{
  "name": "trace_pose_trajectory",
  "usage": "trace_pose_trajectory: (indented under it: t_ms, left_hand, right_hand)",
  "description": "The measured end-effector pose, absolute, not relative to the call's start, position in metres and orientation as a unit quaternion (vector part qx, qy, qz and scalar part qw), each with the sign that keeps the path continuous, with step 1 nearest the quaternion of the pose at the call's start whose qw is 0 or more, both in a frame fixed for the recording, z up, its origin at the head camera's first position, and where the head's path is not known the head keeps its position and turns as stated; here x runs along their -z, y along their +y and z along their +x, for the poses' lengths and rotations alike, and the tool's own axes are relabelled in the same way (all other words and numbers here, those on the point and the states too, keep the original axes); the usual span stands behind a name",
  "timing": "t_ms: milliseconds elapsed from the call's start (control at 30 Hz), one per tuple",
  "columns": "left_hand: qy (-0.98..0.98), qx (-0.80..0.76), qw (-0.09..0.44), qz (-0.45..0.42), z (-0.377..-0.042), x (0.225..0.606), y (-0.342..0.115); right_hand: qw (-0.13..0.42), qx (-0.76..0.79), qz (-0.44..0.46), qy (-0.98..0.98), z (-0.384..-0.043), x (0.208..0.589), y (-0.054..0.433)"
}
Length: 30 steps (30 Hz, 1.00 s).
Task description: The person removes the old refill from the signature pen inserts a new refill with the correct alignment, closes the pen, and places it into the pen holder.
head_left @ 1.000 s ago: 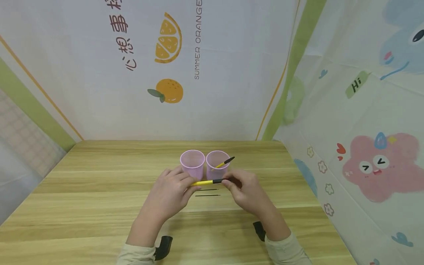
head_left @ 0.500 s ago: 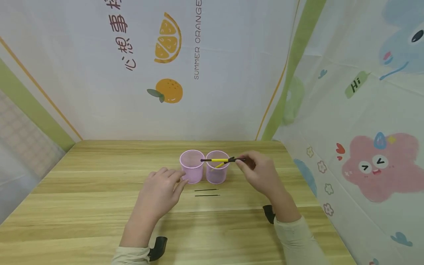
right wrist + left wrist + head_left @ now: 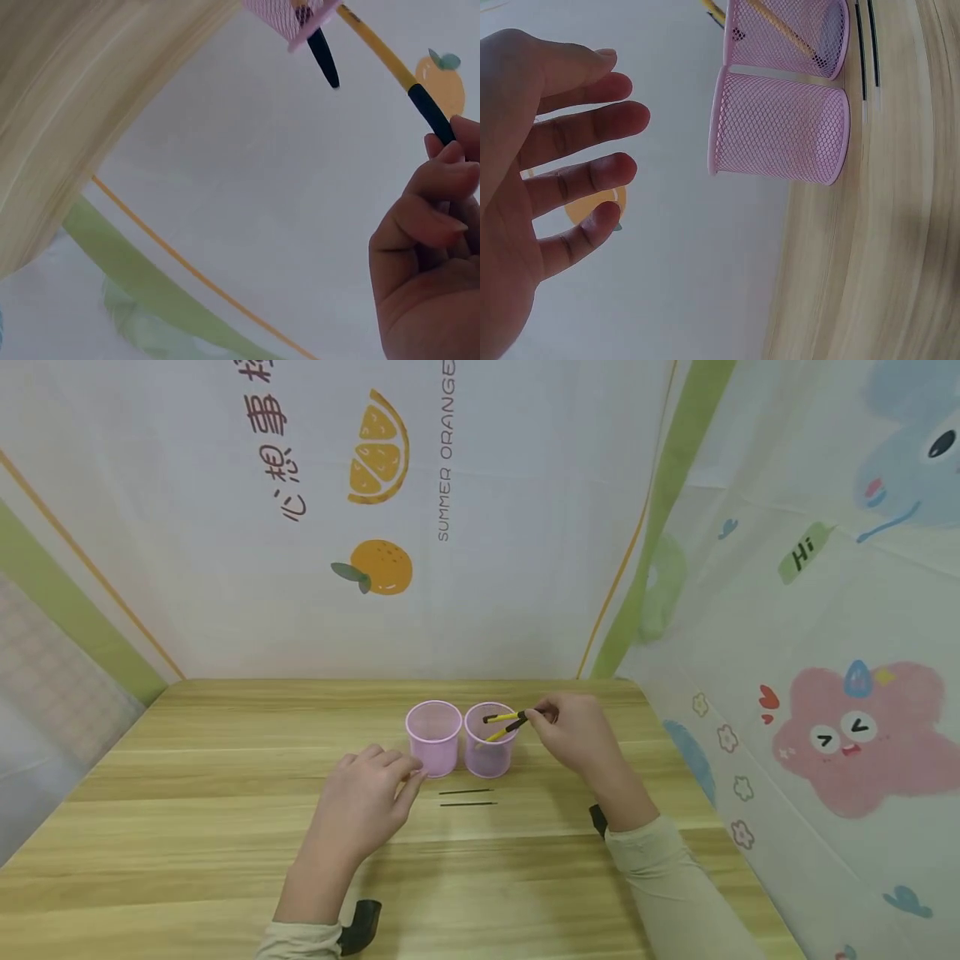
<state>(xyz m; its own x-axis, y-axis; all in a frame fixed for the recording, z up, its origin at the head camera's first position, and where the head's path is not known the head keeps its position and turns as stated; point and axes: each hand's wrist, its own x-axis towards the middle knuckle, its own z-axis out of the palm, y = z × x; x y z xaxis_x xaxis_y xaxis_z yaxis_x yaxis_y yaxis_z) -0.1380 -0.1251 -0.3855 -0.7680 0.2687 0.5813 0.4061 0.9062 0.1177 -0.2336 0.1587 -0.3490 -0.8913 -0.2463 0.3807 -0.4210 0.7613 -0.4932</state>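
Observation:
Two pink mesh pen cups stand side by side on the wooden table. A yellow-and-black pen (image 3: 495,736) leans inside the right cup (image 3: 489,763), its dark end above the rim. My right hand (image 3: 581,735) pinches another yellow-and-black pen (image 3: 382,52) by one black end. That pen slants over the right cup's mouth. Just left of and in front of the left cup (image 3: 435,756), my left hand (image 3: 367,802) holds nothing. In the left wrist view its fingers (image 3: 585,127) are spread and slightly bent, apart from the left cup (image 3: 780,127).
Two thin black pen refills (image 3: 468,804) lie parallel on the table (image 3: 187,810) in front of the cups. A printed white cloth (image 3: 510,568) hangs behind the table, and another (image 3: 750,652) is at the right.
Both hands held the pen a second ago; my left hand has let go and drawn back slightly. My right hand has carried the pen up and over to the right cup.

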Motion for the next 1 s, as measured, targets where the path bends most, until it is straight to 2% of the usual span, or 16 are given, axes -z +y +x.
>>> trace_pose_trajectory:
  t_ms: [1000]
  left_hand:
    - [-0.939,0.129,0.263,-0.178,-0.139,0.390,-0.122]
  right_hand:
    - [0.067,-0.235,0.154,-0.957,-0.244,0.374,0.141]
